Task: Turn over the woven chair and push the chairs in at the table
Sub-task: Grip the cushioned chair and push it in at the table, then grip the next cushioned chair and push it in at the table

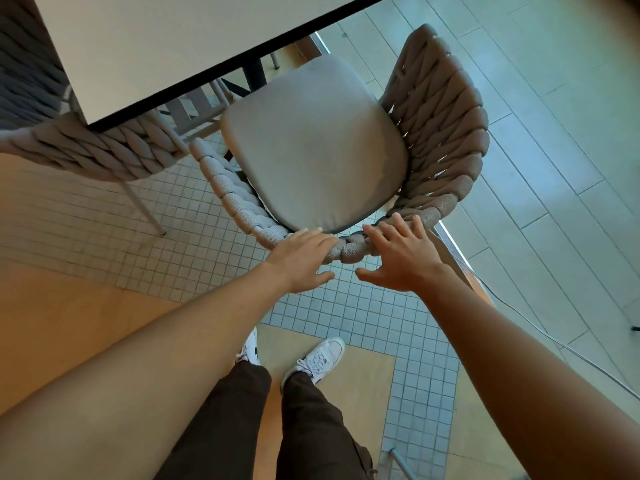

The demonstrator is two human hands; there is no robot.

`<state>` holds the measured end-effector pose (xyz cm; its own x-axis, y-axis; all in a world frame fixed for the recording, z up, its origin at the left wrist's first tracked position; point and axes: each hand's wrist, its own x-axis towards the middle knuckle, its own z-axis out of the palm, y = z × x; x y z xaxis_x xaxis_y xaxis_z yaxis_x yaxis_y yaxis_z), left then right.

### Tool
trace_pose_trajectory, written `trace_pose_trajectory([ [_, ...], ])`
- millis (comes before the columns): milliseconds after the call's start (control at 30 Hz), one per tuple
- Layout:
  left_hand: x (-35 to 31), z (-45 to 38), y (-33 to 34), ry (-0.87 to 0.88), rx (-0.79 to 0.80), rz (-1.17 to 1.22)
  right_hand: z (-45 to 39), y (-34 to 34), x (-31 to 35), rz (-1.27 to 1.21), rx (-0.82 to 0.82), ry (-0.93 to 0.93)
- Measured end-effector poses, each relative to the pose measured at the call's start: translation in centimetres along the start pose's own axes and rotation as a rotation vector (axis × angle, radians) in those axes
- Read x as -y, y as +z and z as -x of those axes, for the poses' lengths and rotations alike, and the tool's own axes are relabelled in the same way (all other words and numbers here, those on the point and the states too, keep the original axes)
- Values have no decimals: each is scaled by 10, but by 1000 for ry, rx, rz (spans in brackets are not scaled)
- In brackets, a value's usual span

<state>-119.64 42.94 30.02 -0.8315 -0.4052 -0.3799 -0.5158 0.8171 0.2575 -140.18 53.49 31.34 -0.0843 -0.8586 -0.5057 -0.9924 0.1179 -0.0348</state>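
A woven chair (440, 109) with a thick braided back and a grey seat cushion (311, 147) stands upright in front of me, its front tucked under the edge of the white table (166, 39). My left hand (301, 259) lies flat against the top of the braided backrest rim, fingers spread. Beside it, my right hand (403, 259) also rests on the rim with open fingers, thumb hanging below. Neither hand wraps around the rim. A second woven chair (90, 147) sits at the left, partly under the table.
The table has a black edge and a dark leg (254, 72). The floor is small white tiles with tan wood-tone patches; larger pale tiles lie to the right. A cable (540, 332) runs across the floor on the right. My feet in white shoes (318, 358) stand behind the chair.
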Motion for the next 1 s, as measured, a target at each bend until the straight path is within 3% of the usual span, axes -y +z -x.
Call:
trace_pose_trajectory([
  [233,28,26,-20,-41,-51,-82,-6,-30,27,-59,71,57],
  [467,72,59,-54,-164,-138,4,-27,-77,87,-72,-7,-63],
  [767,165,158,-64,-350,-236,81,-59,-128,219,16,-144,-162],
  [1000,269,272,-58,-434,-266,140,-89,-158,342,70,-128,-196],
])
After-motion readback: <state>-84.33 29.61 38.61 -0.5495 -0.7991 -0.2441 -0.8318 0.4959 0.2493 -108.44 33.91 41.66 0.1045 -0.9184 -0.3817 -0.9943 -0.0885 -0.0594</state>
